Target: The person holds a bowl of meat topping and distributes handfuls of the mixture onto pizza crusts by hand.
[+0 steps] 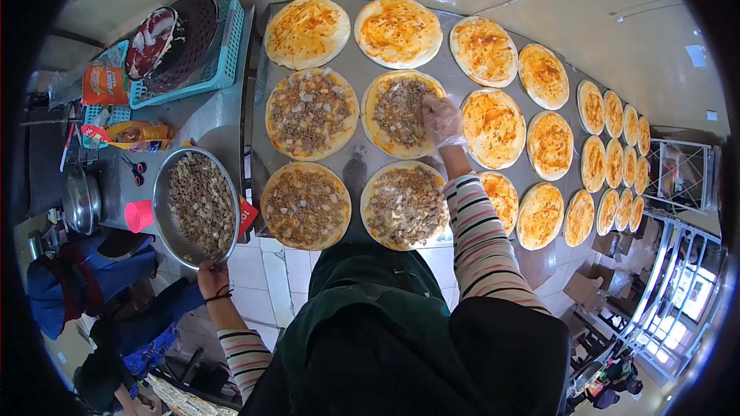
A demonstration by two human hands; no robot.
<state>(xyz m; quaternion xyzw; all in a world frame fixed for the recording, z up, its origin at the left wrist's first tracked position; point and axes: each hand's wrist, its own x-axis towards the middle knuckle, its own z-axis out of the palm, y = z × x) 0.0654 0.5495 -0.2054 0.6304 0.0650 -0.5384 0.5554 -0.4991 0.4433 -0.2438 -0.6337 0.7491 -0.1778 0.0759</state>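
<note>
My left hand [213, 279] grips the near rim of a large metal bowl [159, 204] by its edge. Crumbly minced meat mixed with pale bits [202, 204] lies in the bowl. In a clear plastic glove, my right hand [443, 122] is at the right side of a pizza base [370, 127] partly covered with minced meat. Its fingers are curled, and what they hold, if anything, is hidden. Three more meat-topped bases surround this one: one to its left [312, 114], one at the near left [305, 205] and one at the near right [405, 204].
Several sauce-coated bases [493, 129] stretch in rows along the metal table [355, 166] to the right. At the left stand a turquoise basket [223, 50], a pink cup [139, 216], scissors [136, 169] and food packets [139, 135]. A person [104, 377] is at the lower left.
</note>
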